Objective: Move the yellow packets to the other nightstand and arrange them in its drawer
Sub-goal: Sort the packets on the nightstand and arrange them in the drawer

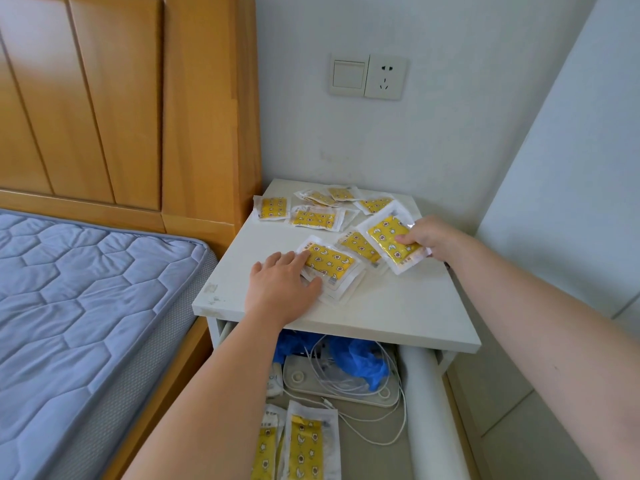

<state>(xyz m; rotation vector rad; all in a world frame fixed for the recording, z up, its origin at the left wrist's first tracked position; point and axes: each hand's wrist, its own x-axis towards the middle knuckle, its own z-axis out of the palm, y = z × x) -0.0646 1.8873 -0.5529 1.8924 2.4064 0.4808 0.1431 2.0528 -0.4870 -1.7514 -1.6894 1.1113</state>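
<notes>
Right hand (430,238) pinches packet (385,233); left hand (280,289) presses packet stack (335,263).

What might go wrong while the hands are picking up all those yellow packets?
1. The back-left packet pokes over the nightstand edge; a nudge might drop it beside the bed.
2. The right hand pinches the held packet at one end only, so its glossy wrapper may slide out.
3. The left hand presses a loose stack; lifted, it could fan apart and fall among the cables in the open drawer.

No legible text — yellow packets (329,262) blurry.
</notes>
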